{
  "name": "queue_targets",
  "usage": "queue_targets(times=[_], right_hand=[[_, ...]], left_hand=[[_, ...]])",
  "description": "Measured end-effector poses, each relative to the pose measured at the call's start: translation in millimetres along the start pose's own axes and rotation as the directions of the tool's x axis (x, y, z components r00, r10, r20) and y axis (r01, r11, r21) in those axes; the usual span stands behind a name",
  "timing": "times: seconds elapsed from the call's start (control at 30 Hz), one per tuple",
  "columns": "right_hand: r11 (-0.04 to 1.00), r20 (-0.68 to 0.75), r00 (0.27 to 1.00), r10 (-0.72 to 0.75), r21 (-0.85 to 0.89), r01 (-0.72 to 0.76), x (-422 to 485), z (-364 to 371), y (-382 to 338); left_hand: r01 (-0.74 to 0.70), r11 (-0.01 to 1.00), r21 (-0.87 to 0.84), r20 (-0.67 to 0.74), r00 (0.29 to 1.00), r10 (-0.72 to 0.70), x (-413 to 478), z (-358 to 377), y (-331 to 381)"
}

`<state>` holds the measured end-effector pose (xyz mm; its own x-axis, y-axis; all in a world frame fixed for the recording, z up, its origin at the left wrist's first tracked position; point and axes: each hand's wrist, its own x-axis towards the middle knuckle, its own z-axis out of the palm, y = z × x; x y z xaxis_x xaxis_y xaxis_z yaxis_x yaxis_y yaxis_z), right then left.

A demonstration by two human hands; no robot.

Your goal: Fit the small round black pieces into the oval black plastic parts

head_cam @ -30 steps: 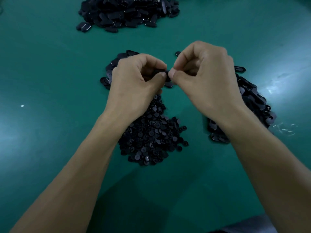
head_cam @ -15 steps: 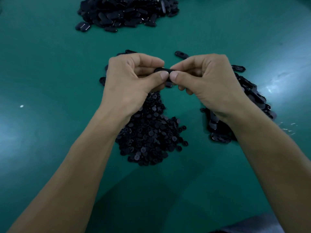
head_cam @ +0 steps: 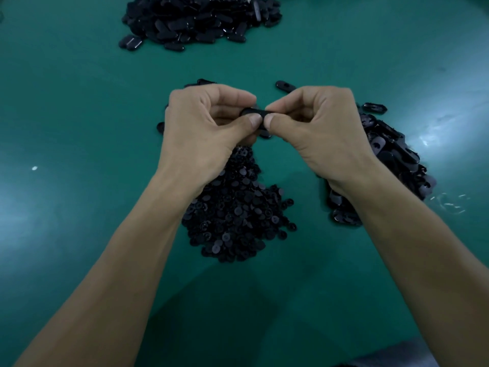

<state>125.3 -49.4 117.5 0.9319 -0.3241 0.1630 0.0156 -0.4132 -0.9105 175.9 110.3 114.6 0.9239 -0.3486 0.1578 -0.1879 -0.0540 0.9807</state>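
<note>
Left grip (head_cam: 206, 128) and right grip (head_cam: 317, 131) both pinch one oval black part (head_cam: 253, 112) between thumb and forefinger, held above the green surface (head_cam: 79, 107). Pile of round black pieces (head_cam: 238, 215) lies below the hands; heap of oval parts (head_cam: 394, 154) beside the right wrist; far heap (head_cam: 201, 19) well apart

Black oval part (head_cam: 254, 111), horizontal, midair
</note>
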Motion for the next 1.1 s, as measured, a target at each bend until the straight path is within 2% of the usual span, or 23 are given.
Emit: queue_targets(times=[0.23, 0.3, 0.37, 0.43, 0.53, 0.6, 0.63, 0.8, 0.93, 1.1], right_hand=[[1.0, 0.097, 0.995, 0.003, -0.019, -0.001, -2, -2, 1], [0.996, 0.129, 0.991, 0.041, -0.086, -0.03, -2, -4, 4], [0.967, 0.109, 0.991, 0.073, -0.251, -0.044, -1, -9, 10], [0.885, 0.019, 0.996, 0.093, -0.46, -0.074, -1, -18, 19], [0.673, -0.08, 0.988, 0.133, -0.724, -0.15, 3, -31, 33], [0.561, -0.114, 0.973, 0.202, -0.8, -0.21, 2, -34, 37], [0.541, -0.127, 0.964, 0.233, -0.807, -0.237, 1, -34, 38], [0.589, -0.129, 0.966, 0.222, -0.772, -0.238, -1, -33, 40], [0.604, -0.133, 0.974, 0.182, -0.767, -0.218, 1, -34, 40], [0.613, -0.165, 0.963, 0.214, -0.745, -0.264, 4, -40, 44]], left_hand=[[-0.044, 0.991, 0.13, -0.002, 0.999, 0.045, 1, -3, -4], [-0.021, 0.986, 0.166, -0.035, 0.999, 0.027, 3, -5, -7], [0.0, 0.978, 0.207, -0.088, 0.996, 0.019, 6, -9, -11], [0.009, 0.97, 0.241, -0.141, 0.99, 0.026, 9, -17, -15], [0.038, 0.953, 0.3, -0.201, 0.979, 0.024, 14, -28, -22], [0.081, 0.944, 0.32, -0.233, 0.973, -0.004, 16, -33, -30], [0.104, 0.942, 0.319, -0.25, 0.968, -0.022, 17, -35, -33], [0.179, 0.937, 0.299, -0.31, 0.947, -0.081, 20, -39, -45], [0.211, 0.931, 0.298, -0.279, 0.952, -0.126, 21, -34, -47], [0.189, 0.948, 0.257, -0.246, 0.961, -0.125, 18, -32, -43]])
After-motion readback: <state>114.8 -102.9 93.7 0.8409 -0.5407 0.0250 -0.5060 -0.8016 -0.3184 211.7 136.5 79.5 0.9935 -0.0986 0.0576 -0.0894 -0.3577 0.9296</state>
